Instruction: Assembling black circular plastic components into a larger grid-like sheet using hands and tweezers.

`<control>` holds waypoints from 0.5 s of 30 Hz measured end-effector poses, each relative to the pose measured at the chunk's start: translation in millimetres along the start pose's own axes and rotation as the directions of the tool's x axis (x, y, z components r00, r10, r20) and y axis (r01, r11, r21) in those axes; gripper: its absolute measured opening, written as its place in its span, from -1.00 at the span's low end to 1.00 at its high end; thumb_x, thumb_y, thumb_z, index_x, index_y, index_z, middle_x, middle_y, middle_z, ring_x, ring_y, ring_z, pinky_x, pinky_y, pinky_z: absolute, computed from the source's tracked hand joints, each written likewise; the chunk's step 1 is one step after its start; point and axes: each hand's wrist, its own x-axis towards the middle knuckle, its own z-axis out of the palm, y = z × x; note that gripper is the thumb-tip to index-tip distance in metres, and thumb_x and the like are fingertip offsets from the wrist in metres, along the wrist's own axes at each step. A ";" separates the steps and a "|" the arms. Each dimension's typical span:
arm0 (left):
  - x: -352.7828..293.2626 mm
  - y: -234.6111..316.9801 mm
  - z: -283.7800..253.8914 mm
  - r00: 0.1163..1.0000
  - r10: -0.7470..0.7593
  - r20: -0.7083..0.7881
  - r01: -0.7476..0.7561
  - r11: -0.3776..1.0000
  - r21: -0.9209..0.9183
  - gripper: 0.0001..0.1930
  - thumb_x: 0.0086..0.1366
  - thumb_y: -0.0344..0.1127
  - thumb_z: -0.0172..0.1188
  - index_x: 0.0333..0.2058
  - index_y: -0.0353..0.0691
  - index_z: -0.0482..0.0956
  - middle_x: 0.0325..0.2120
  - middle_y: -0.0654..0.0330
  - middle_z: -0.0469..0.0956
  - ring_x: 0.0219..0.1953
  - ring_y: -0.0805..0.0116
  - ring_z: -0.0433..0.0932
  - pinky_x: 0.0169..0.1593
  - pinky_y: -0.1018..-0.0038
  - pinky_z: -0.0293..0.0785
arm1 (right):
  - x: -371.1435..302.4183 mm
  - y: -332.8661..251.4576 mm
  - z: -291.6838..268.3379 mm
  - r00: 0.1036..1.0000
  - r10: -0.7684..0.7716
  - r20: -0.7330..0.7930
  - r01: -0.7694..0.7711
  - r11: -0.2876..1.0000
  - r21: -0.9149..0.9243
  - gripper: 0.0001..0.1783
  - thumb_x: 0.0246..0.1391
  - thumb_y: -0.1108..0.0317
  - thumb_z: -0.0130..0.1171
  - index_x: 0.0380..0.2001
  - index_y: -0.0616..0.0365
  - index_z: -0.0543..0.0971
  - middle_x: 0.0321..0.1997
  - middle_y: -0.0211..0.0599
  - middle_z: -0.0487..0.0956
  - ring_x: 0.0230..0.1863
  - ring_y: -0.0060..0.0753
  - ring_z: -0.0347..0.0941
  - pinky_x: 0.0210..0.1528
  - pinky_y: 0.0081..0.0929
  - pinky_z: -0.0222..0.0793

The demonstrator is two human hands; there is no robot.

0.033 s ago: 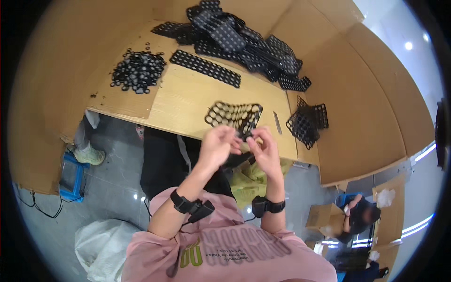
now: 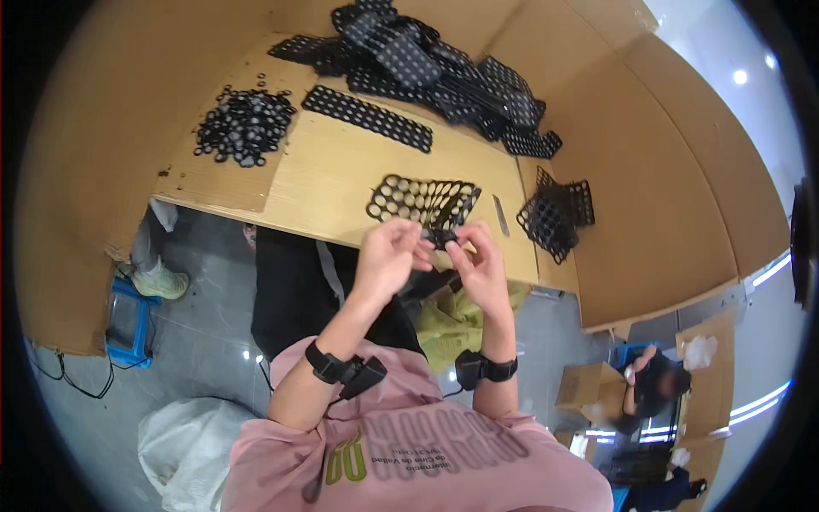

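Observation:
A black sheet with rows of round holes [image 2: 437, 203] lies at the table's front edge, its near end bent up and bunched between my two hands. My left hand [image 2: 388, 258] has its fingers curled at the left side of that bunched end and pinches it. From the other side, my right hand [image 2: 479, 266] grips the same end between thumb and fingers. My fingers hide part of the sheet there. Just right of the sheet, a thin flat metal strip [image 2: 501, 215] rests on the table.
A pile of small black rings [image 2: 245, 126] is at the left. A flat perforated strip [image 2: 367, 118] lies behind the sheet, before a heap of perforated sheets [image 2: 426, 72]. More pieces [image 2: 553, 220] lie at the right. Cardboard walls [image 2: 657, 179] enclose the table [image 2: 320, 183].
The near end of the perforated sheet is now more folded up between my hands. My left fingers have closed in on it, and the view has shifted slightly.

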 end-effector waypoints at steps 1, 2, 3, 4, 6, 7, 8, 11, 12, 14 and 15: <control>1.5 1.3 -2.2 0.999 0.009 0.030 -0.009 1.000 0.001 -0.83 0.40 -0.41 0.00 -0.26 -0.44 0.48 -0.46 0.05 0.57 -0.49 0.42 0.56 -0.46 0.51 0.61 | 0.5 -2.2 1.2 1.000 -0.009 0.011 0.009 0.998 0.056 -0.83 0.05 0.55 0.21 -0.27 0.24 0.48 -0.25 -0.43 0.33 -0.21 -0.64 0.33 -0.35 -0.77 0.30; 0.0 9.7 -0.3 0.999 0.040 0.031 -0.041 0.999 0.029 -0.83 0.39 -0.41 0.00 -0.25 -0.45 0.47 -0.44 0.04 0.58 -0.50 0.41 0.56 -0.45 0.51 0.61 | 2.1 -4.3 0.0 1.000 0.007 0.002 -0.007 0.999 0.046 -0.83 0.05 0.55 0.21 -0.27 0.24 0.48 -0.25 -0.43 0.33 -0.21 -0.64 0.33 -0.35 -0.77 0.30; -3.3 15.9 0.2 0.999 0.039 0.029 -0.039 0.999 0.024 -0.83 0.39 -0.39 0.02 -0.24 -0.41 0.48 -0.43 0.06 0.59 -0.48 0.45 0.55 -0.44 0.53 0.59 | 3.2 -6.0 -1.5 1.000 0.012 0.024 -0.014 0.996 0.089 -0.84 0.06 0.55 0.21 -0.26 0.24 0.47 -0.23 -0.43 0.33 -0.21 -0.63 0.33 -0.36 -0.77 0.31; -5.1 19.1 -0.2 0.999 0.039 0.030 -0.039 0.999 0.018 -0.83 0.39 -0.37 0.04 -0.24 -0.38 0.49 -0.42 0.08 0.60 -0.47 0.48 0.55 -0.42 0.56 0.58 | 3.8 -7.1 -3.6 0.999 0.015 0.045 -0.021 0.991 0.131 -0.84 0.07 0.55 0.20 -0.26 0.24 0.47 -0.22 -0.43 0.32 -0.21 -0.63 0.32 -0.37 -0.77 0.32; -5.3 24.1 -2.1 0.999 0.019 0.044 -0.020 1.000 0.023 -0.83 0.39 -0.35 0.05 -0.23 -0.37 0.50 -0.41 0.08 0.61 -0.46 0.49 0.55 -0.41 0.57 0.57 | 5.5 -11.2 -8.4 0.995 0.083 0.059 -0.092 0.984 0.155 -0.84 0.09 0.54 0.20 -0.25 0.24 0.47 -0.19 -0.43 0.31 -0.20 -0.62 0.33 -0.37 -0.78 0.34; -6.9 26.7 -3.4 0.998 0.026 0.054 -0.027 0.999 0.024 -0.82 0.39 -0.34 0.06 -0.23 -0.37 0.50 -0.39 0.07 0.62 -0.45 0.50 0.55 -0.40 0.58 0.57 | 5.9 -11.6 -8.2 0.993 0.097 0.067 -0.107 0.980 0.168 -0.83 0.10 0.53 0.20 -0.24 0.24 0.47 -0.17 -0.43 0.31 -0.19 -0.63 0.33 -0.37 -0.78 0.34; -9.3 29.9 -2.8 0.998 0.013 0.055 -0.015 1.000 0.022 -0.82 0.39 -0.34 0.06 -0.23 -0.37 0.50 -0.39 0.07 0.62 -0.45 0.50 0.55 -0.40 0.58 0.57 | 5.8 -12.4 -7.8 0.991 0.112 0.076 -0.124 0.975 0.182 -0.82 0.10 0.52 0.20 -0.22 0.24 0.46 -0.16 -0.42 0.31 -0.18 -0.64 0.33 -0.36 -0.77 0.34; -9.5 32.8 -7.5 0.993 0.016 0.117 -0.012 0.999 -0.037 -0.80 0.38 -0.32 0.09 -0.18 -0.37 0.51 -0.36 0.06 0.64 -0.43 0.51 0.57 -0.33 0.60 0.55 | 5.4 -20.4 -11.4 0.976 0.191 0.099 -0.209 0.954 0.214 -0.81 0.15 0.50 0.18 -0.18 0.25 0.45 -0.19 -0.45 0.40 -0.27 -0.70 0.34 -0.37 -0.74 0.34; -9.9 32.7 -8.2 0.994 0.001 0.113 0.003 0.999 -0.039 -0.80 0.38 -0.32 0.09 -0.18 -0.37 0.51 -0.36 0.06 0.64 -0.43 0.51 0.57 -0.33 0.60 0.55 | 5.5 -24.4 -10.9 0.967 0.221 0.122 -0.246 0.937 0.250 -0.81 0.16 0.50 0.16 -0.16 0.26 0.45 -0.21 -0.46 0.43 -0.32 -0.72 0.34 -0.38 -0.73 0.34; -10.3 38.5 -5.8 0.994 0.012 0.107 -0.002 0.995 -0.097 -0.82 0.37 -0.40 0.08 -0.19 -0.44 0.49 -0.39 0.01 0.62 -0.42 0.40 0.61 -0.35 0.53 0.60 | 7.2 -34.0 -11.8 0.960 0.255 0.112 -0.276 0.926 0.259 -0.82 0.19 0.48 0.14 -0.16 0.27 0.44 -0.32 -0.49 0.47 -0.42 -0.76 0.33 -0.42 -0.74 0.30; -8.6 38.3 -7.1 0.992 0.015 0.128 -0.002 0.995 -0.104 -0.81 0.37 -0.40 0.08 -0.19 -0.45 0.50 -0.40 0.01 0.61 -0.41 0.39 0.61 -0.35 0.53 0.60 | 8.5 -35.2 -13.9 0.954 0.276 0.118 -0.298 0.919 0.259 -0.83 0.19 0.48 0.14 -0.17 0.26 0.45 -0.37 -0.50 0.47 -0.44 -0.77 0.32 -0.45 -0.74 0.29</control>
